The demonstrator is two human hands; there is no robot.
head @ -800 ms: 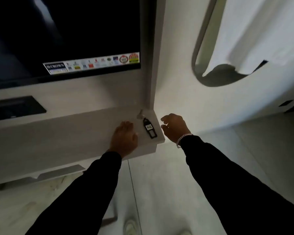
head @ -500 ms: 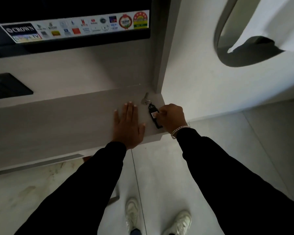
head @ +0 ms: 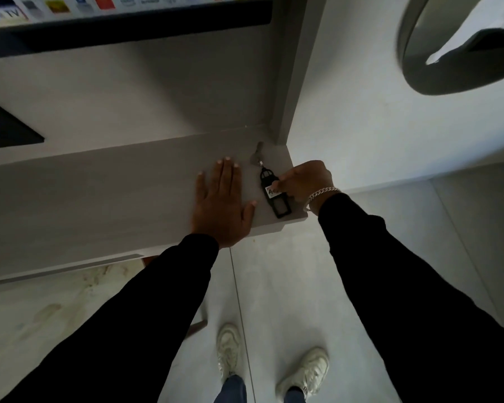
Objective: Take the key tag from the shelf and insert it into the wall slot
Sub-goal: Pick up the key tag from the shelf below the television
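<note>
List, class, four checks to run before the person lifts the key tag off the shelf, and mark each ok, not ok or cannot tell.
1. Right hand at the key tag: ok, its fingertips touch the white label.
2. Firm pinch on the tag: cannot tell, it lies flat on the shelf.
3. Left hand out of the way: ok, flat on the shelf beside the tag, not touching it.
4. Key free to follow: ok, nothing lies on it.
5. Wall slot located: cannot tell, none is in view.

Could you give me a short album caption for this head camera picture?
Right hand reaches the black key tag lying on the shelf, left hand resting flat beside it.
</note>
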